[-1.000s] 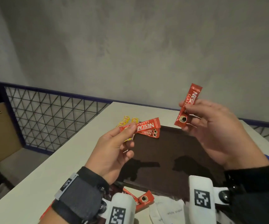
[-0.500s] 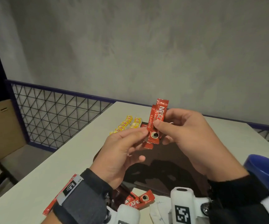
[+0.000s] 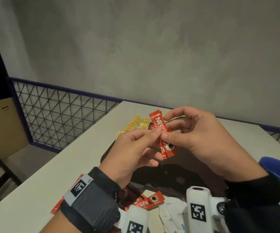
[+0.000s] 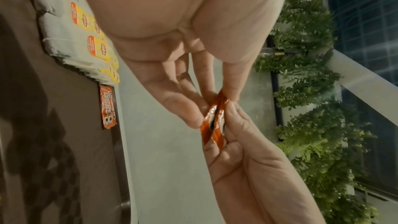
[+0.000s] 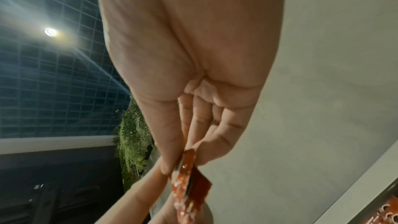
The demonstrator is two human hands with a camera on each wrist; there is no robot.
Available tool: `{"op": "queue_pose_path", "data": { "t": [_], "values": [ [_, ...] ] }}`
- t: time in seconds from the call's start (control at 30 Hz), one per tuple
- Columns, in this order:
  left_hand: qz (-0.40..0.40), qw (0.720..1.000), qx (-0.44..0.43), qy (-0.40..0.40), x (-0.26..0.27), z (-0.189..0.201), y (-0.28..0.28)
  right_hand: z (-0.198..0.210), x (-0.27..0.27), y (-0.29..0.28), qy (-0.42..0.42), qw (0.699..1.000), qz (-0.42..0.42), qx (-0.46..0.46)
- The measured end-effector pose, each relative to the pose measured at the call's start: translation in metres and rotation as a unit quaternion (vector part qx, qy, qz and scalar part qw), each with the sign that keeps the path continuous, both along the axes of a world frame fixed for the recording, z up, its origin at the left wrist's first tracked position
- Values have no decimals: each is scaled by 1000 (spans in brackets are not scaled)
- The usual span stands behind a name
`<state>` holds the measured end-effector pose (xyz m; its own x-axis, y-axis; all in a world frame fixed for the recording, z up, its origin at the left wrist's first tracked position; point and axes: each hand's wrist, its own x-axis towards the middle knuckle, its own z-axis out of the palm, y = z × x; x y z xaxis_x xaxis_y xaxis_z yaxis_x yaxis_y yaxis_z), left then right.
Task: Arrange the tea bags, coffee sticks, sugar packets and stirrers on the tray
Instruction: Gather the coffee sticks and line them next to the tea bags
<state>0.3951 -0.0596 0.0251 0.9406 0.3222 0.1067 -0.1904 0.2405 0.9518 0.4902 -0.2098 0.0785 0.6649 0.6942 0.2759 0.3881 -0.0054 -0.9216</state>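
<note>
Both hands pinch one small bundle of red coffee sticks (image 3: 162, 137), held in the air above the tray (image 3: 194, 165).

The left hand (image 3: 134, 150) grips the bundle at mid-length between thumb and forefinger; the right hand (image 3: 198, 137) pinches the same spot from the other side, its remaining fingers curled behind. The bundle's long axis runs near upright, tilted, its printed cup end lowest. Coffee sticks already laid (image 4: 107, 106) rest on the tray's far left part, just beside the yellow tea bags (image 3: 134, 125). That row lies ahead and left of the grip, so the left hand appears nearer for setting down. More sticks (image 3: 146, 200) and white packets (image 3: 171, 211) lie on the desk (image 3: 40, 179) at the near edge.
</note>
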Motion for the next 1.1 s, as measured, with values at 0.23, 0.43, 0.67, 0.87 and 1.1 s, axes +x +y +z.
{"op": "queue_pose_path", "data": {
  "t": [0.23,0.43,0.67,0.87,1.1],
  "values": [
    [61,998,-10,-20,1,0,4,-4,-4,6,-80,995,-47,-46],
    [87,996,-16,-22,-2,4,5,-2,-7,6,13,999,-16,-46],
    [94,995,-46,-1,0,3,9,-1,-5,0,-19,997,2,-80],
    [63,981,-183,-5,0,8,12,-2,-3,1,-49,998,-3,-50],
    [39,973,-228,-21,-2,10,10,-1,0,-2,-96,993,-62,-27]
  ]
}}
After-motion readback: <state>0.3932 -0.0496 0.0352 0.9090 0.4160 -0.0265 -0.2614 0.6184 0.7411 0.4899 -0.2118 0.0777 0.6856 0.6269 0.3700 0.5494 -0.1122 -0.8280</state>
